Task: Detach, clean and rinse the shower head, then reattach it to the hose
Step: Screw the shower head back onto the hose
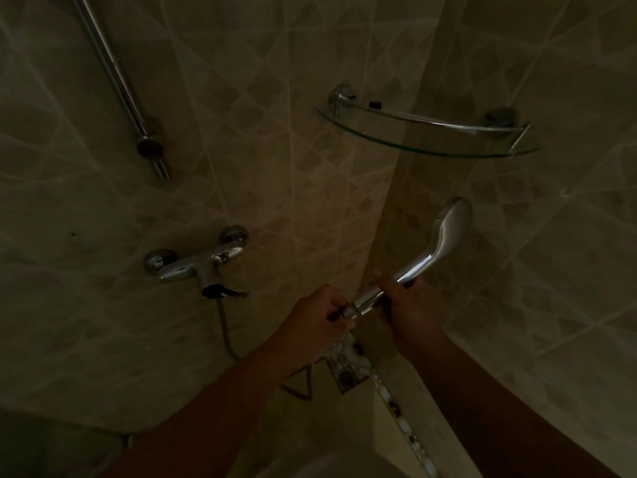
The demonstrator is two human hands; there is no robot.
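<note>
A chrome shower head (444, 236) points up and to the right in the dim shower corner, its handle running down to my hands. My right hand (410, 305) grips the handle near its lower end. My left hand (317, 315) grips the hose nut (344, 310) at the base of the handle. The grey hose (225, 329) drops from the wall mixer and curves under my left forearm; its far part is hidden.
A chrome mixer tap (196, 263) with a lever sits on the left wall. A riser rail (117, 77) runs up the wall at upper left. A glass corner shelf (427, 132) hangs above the hands. A floor drain (346, 374) lies below them.
</note>
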